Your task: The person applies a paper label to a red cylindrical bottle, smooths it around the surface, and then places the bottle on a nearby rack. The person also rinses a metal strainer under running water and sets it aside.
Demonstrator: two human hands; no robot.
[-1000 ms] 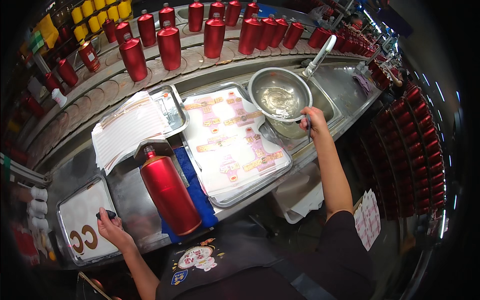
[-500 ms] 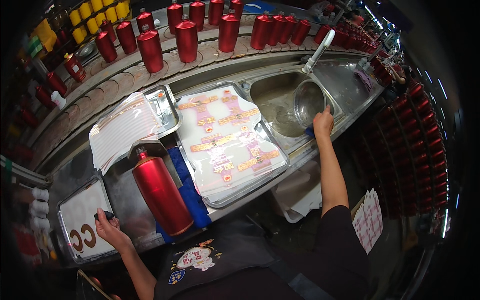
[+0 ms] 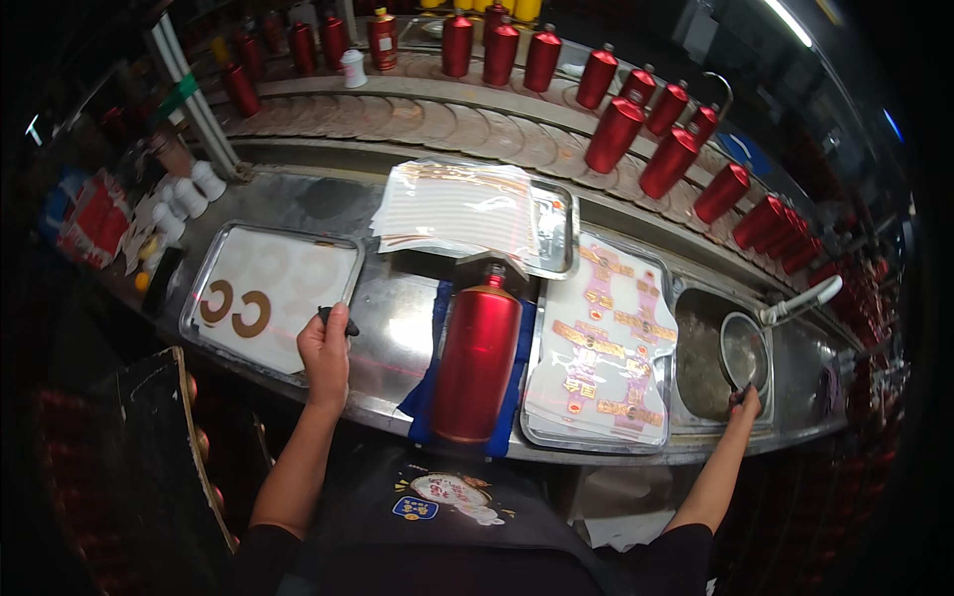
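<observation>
My left hand [image 3: 326, 360] is closed round a small black tool [image 3: 339, 321], mostly hidden by the fingers, at the right edge of a tray [image 3: 211, 248]. Brown C-shaped labels [image 3: 250, 316] lie on that tray's white sheet. At the sink [image 3: 700, 417] on the right, my right hand [image 3: 745, 401] grips the dark handle of a round metal ladle [image 3: 742, 354], whose bowl is over the sink's water. Between my hands a large red bottle [image 3: 479, 363] lies neck away from me in a metal holder over a blue cloth [image 3: 425, 382].
A tray [image 3: 596, 445] of printed pink-and-gold label sheets [image 3: 603, 348] lies left of the sink. Striped sheets [image 3: 452, 211] overlap a smaller tray [image 3: 568, 214] behind the bottle. A curved faucet [image 3: 807, 298] reaches over the sink. Red bottles [image 3: 614, 134] stand along the conveyor [image 3: 447, 114].
The head view has swung left, so the counter and its things appear further right. My left hand still holds the black tool by the tray; my right hand still holds the ladle at the sink.
</observation>
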